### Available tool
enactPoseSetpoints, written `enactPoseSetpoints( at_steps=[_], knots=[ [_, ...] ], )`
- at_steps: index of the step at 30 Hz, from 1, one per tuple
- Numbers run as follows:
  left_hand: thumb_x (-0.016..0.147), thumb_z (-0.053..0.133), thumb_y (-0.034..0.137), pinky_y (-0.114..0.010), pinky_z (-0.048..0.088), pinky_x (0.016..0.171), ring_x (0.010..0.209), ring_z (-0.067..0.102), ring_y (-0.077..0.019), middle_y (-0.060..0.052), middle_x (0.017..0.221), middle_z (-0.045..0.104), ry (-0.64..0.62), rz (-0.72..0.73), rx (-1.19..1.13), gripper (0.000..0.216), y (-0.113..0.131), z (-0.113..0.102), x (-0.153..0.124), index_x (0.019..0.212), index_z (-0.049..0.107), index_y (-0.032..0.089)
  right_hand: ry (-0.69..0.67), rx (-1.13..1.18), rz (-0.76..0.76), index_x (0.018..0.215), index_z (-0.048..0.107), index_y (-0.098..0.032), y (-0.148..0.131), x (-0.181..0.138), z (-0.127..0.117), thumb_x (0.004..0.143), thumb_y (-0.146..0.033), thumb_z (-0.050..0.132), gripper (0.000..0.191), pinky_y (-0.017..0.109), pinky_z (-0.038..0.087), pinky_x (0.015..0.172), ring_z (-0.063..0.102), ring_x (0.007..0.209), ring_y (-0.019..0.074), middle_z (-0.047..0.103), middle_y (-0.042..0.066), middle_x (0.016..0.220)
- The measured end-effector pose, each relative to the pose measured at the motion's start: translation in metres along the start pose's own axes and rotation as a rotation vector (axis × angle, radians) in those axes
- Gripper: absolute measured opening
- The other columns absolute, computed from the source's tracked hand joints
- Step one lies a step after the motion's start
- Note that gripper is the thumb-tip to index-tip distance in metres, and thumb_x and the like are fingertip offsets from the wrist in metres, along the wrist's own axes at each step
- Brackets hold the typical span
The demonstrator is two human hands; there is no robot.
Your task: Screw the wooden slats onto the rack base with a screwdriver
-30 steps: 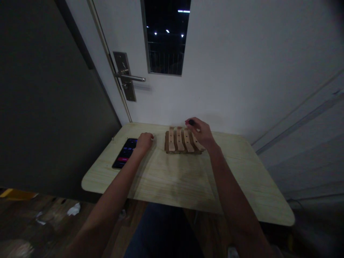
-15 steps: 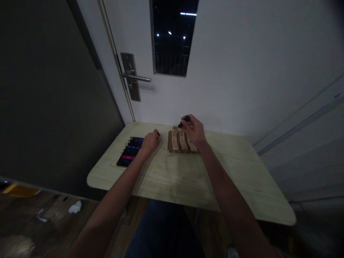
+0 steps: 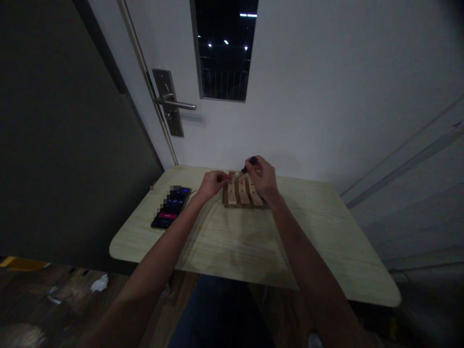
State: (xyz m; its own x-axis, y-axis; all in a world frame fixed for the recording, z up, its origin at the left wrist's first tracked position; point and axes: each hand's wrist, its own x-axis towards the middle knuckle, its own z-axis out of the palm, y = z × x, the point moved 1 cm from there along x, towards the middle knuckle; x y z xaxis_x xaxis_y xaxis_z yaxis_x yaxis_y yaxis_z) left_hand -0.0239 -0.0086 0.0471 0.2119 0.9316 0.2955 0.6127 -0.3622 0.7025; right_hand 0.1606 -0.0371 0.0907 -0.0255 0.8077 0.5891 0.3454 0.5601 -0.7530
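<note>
A small slatted wooden piece lies at the far side of a pale wooden table. My right hand is closed round a small dark-handled tool, probably a screwdriver, held tilted over the slats' far end. My left hand has its fingers pinched together at the left far corner of the wooden piece; whether anything is in them I cannot make out.
A phone with a lit timer screen lies on the table's left side. Behind the table stands a white door with a metal handle and a dark window. Scraps of paper lie on the wooden floor at left.
My left hand has moved right, from beside the phone to the wooden piece's left corner. My right hand keeps the tool over the slats.
</note>
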Motion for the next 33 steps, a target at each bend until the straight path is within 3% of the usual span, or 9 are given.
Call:
enactPoseSetpoints(
  at_steps=[6, 10, 13, 16, 21, 24, 27, 30, 33],
  knots=[
    [0.081, 0.058, 0.017, -0.027, 0.049, 0.074, 0.079, 0.063, -0.0159, -0.007, 0.091, 0.072, 0.028, 0.162, 0.057, 0.02, -0.001, 0.005, 0.002, 0.094, 0.072, 0.016, -0.012, 0.005, -0.021, 0.085, 0.055, -0.021, 0.005, 0.003, -0.001, 0.084, -0.051, 0.053, 0.03, 0.024, 0.05, 0.06, 0.06, 0.068, 0.0119, 0.062, 0.001, 0.077],
    [0.083, 0.052, 0.018, -0.026, 0.051, 0.074, 0.081, 0.062, -0.015, -0.008, 0.095, 0.069, 0.067, 0.213, -0.033, 0.024, -0.001, 0.008, -0.002, 0.099, 0.069, 0.015, -0.027, 0.006, -0.009, 0.085, 0.055, -0.021, 0.005, 0.004, -0.001, 0.083, -0.055, 0.053, 0.033, 0.023, 0.05, 0.059, 0.061, 0.068, 0.012, 0.062, 0.001, 0.077],
    [0.08, 0.05, 0.017, -0.023, 0.051, 0.069, 0.078, 0.061, -0.0128, -0.007, 0.093, 0.066, 0.122, 0.162, -0.205, 0.021, -0.006, 0.009, -0.003, 0.092, 0.067, 0.014, -0.033, 0.005, 0.002, 0.086, 0.055, -0.021, 0.004, 0.003, -0.001, 0.083, -0.055, 0.053, 0.034, 0.022, 0.05, 0.058, 0.061, 0.067, 0.0116, 0.062, 0.001, 0.077],
    [0.074, 0.046, 0.013, -0.021, 0.049, 0.065, 0.07, 0.058, -0.0103, -0.004, 0.079, 0.062, 0.07, 0.016, -0.416, 0.018, -0.016, 0.011, -0.002, 0.075, 0.064, 0.013, -0.042, 0.013, 0.011, 0.085, 0.055, -0.021, 0.006, 0.002, 0.0, 0.084, -0.054, 0.053, 0.033, 0.023, 0.05, 0.058, 0.061, 0.067, 0.0114, 0.062, 0.001, 0.077],
    [0.081, 0.034, 0.022, -0.018, 0.027, 0.042, 0.039, 0.03, -0.0064, 0.006, 0.046, 0.033, 0.0, -0.225, -0.578, 0.027, -0.026, 0.012, -0.003, 0.07, 0.058, 0.013, -0.047, 0.022, 0.024, 0.085, 0.055, -0.02, 0.007, 0.003, 0.004, 0.084, -0.051, 0.054, 0.03, 0.024, 0.05, 0.058, 0.06, 0.065, 0.0113, 0.061, 0.001, 0.076],
    [0.081, 0.044, 0.03, -0.019, 0.025, 0.045, 0.042, 0.03, -0.0069, 0.007, 0.048, 0.035, -0.004, -0.185, -0.504, 0.027, -0.026, 0.007, -0.008, 0.086, 0.064, 0.012, -0.05, 0.011, 0.026, 0.084, 0.055, -0.02, 0.003, 0.003, 0.005, 0.084, -0.05, 0.054, 0.029, 0.023, 0.05, 0.057, 0.06, 0.065, 0.0115, 0.06, 0.001, 0.075],
    [0.074, 0.061, 0.038, -0.019, 0.03, 0.053, 0.052, 0.037, -0.0079, 0.006, 0.055, 0.043, -0.09, 0.001, -0.238, 0.039, -0.022, 0.001, -0.012, 0.106, 0.067, 0.016, -0.053, -0.013, 0.037, 0.083, 0.055, -0.021, -0.001, 0.002, 0.006, 0.084, -0.051, 0.054, 0.031, 0.024, 0.05, 0.057, 0.06, 0.066, 0.0122, 0.061, 0.002, 0.074],
    [0.076, 0.061, 0.043, -0.02, 0.031, 0.056, 0.054, 0.038, -0.0081, 0.004, 0.06, 0.05, -0.195, 0.066, -0.088, 0.043, -0.02, -0.001, -0.014, 0.111, 0.067, 0.019, -0.055, -0.013, 0.039, 0.084, 0.055, -0.021, -0.001, 0.002, 0.006, 0.083, -0.054, 0.053, 0.033, 0.024, 0.051, 0.058, 0.061, 0.068, 0.0132, 0.061, 0.002, 0.075],
    [0.076, 0.064, 0.042, -0.02, 0.034, 0.059, 0.057, 0.043, -0.0085, 0.002, 0.069, 0.056, -0.196, 0.062, -0.015, 0.043, -0.019, -0.001, -0.014, 0.112, 0.067, 0.02, -0.048, -0.01, 0.038, 0.083, 0.055, -0.021, -0.001, 0.002, 0.007, 0.082, -0.056, 0.053, 0.034, 0.024, 0.051, 0.058, 0.061, 0.067, 0.0131, 0.061, 0.002, 0.075]
  ],
)
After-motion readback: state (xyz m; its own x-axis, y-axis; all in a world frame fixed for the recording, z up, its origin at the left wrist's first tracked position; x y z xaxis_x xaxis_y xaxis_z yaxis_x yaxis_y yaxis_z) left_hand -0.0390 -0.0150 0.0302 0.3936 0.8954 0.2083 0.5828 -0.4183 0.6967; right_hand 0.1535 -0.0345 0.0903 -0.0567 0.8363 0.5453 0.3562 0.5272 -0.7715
